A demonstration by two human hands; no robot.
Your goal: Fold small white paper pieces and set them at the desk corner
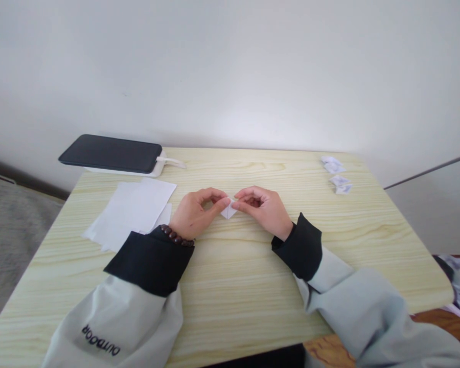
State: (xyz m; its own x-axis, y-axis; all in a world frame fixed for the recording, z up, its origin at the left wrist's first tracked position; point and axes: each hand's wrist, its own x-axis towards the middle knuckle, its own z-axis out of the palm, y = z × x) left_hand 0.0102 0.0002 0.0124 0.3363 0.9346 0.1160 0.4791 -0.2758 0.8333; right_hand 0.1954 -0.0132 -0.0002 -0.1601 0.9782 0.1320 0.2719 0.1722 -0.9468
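Note:
A small folded piece of white paper point(228, 211) is held just above or on the table, around the middle of the view. My left hand point(199, 210) pinches its left side between thumb and fingers. On the opposite side, my right hand point(263, 207) pinches its right corner the same way. A crease runs down the paper's middle, and its lower end comes to a point. The fingertips hide the paper's side corners. Just left of my left hand lies a loose stack of white paper sheets point(128, 212).
A black phone point(111, 153) rests on a white block with a white cable point(172, 162) at the back left. Two folded paper pieces, one farther back point(332, 164) and one nearer point(341, 184), sit at the back right. A white wall point(230, 76) borders the wooden table point(230, 296).

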